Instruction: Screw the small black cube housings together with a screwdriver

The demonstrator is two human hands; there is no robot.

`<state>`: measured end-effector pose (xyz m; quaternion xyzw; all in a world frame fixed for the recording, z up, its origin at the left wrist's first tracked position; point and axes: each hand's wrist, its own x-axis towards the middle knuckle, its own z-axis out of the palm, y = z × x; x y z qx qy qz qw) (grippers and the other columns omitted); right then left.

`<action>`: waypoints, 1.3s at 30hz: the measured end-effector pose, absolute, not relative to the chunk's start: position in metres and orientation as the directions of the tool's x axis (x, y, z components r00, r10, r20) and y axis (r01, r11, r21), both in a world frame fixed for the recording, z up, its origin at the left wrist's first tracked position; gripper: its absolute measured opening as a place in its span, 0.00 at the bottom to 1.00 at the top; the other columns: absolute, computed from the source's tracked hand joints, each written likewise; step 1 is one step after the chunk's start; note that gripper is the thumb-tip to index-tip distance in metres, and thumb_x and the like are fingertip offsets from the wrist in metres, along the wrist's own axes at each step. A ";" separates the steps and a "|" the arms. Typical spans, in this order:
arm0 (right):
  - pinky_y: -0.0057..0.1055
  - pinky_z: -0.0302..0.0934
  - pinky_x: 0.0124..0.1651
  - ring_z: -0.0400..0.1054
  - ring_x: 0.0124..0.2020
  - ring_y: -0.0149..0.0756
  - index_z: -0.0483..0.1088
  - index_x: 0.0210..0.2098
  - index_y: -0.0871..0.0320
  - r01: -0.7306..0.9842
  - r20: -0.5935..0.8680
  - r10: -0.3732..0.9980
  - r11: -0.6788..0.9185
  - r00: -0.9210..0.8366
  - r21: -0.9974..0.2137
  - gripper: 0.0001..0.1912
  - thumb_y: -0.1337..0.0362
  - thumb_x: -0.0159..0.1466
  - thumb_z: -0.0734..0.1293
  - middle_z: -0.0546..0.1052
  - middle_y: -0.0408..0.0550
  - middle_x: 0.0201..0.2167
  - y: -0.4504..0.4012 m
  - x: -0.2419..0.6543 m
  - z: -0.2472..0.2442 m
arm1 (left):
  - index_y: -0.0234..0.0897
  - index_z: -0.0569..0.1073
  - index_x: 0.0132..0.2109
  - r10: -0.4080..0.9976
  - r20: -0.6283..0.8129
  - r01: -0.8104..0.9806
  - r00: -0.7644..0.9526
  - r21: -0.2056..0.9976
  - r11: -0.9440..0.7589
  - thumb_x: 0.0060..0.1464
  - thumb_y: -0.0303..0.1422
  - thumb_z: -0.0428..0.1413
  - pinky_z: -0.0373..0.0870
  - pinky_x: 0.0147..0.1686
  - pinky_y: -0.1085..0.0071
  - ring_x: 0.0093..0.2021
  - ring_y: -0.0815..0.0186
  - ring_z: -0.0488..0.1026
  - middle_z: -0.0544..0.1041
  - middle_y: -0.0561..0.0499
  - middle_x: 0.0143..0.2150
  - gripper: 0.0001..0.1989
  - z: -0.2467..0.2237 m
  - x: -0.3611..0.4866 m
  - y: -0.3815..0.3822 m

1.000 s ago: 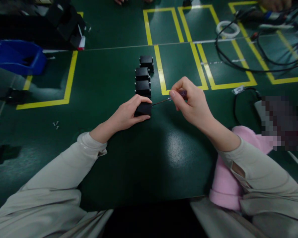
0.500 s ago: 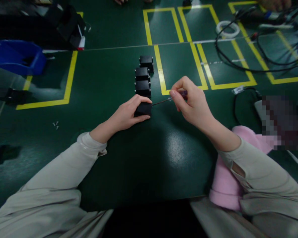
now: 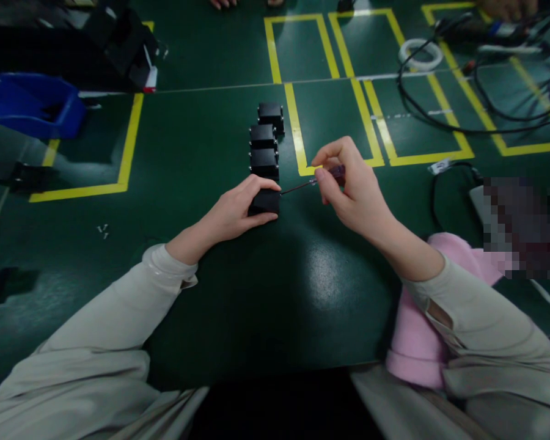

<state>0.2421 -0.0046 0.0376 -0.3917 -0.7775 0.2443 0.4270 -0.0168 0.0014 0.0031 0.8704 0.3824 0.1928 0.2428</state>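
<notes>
My left hand [image 3: 238,208] grips a small black box [image 3: 266,200] on the green table [image 3: 275,293], thumb on its near side and fingers over its far side. My right hand [image 3: 351,186] holds a screwdriver [image 3: 335,173] by its dark, see-through handle, thumb and fingers around it. The thin shaft points left, and its tip meets the right end of the box, where a small screw seems to sit. Beyond my left hand, more black boxes stand in a row: one close by [image 3: 263,161], another behind it [image 3: 262,135], and the farthest [image 3: 270,113]. Screw heads show at their ends.
Loose screws [image 3: 103,231] lie on the left. A blue bin [image 3: 34,107] stands farther back. Black cables [image 3: 421,110] and a white ring-shaped roll [image 3: 420,55] are at the right rear. Pink cloth [image 3: 415,348] lies under my right forearm. Other people's hands [image 3: 223,3] show at the far edge.
The fingers of my right hand have shifted and opened slightly around the screwdriver handle. My left hand and the boxes stay where they were.
</notes>
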 end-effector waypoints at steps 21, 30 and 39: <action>0.29 0.59 0.33 0.65 0.26 0.27 0.63 0.37 0.54 0.437 0.456 0.835 0.550 -0.308 -0.712 0.11 0.56 0.73 0.59 0.70 0.39 0.28 -0.004 0.242 0.037 | 0.40 0.66 0.60 0.758 0.152 0.567 0.635 0.574 -0.591 0.63 0.39 0.59 0.69 0.54 0.64 0.55 0.58 0.72 0.72 0.46 0.56 0.22 0.004 -0.017 0.002; 0.30 0.60 0.33 0.66 0.27 0.28 0.62 0.36 0.54 0.456 0.430 0.846 0.532 -0.316 -0.713 0.12 0.55 0.73 0.59 0.71 0.40 0.28 -0.005 0.242 0.040 | 0.40 0.66 0.60 0.763 0.142 0.576 0.630 0.573 -0.583 0.63 0.40 0.59 0.69 0.54 0.63 0.55 0.57 0.72 0.72 0.46 0.56 0.22 0.004 -0.017 0.002; 0.32 0.60 0.32 0.64 0.26 0.29 0.63 0.39 0.53 0.450 0.428 0.847 0.531 -0.316 -0.718 0.07 0.57 0.71 0.60 0.68 0.40 0.28 -0.006 0.243 0.041 | 0.41 0.65 0.60 0.771 0.116 0.592 0.626 0.574 -0.566 0.62 0.41 0.59 0.69 0.55 0.60 0.56 0.56 0.72 0.72 0.45 0.56 0.22 0.005 -0.017 0.001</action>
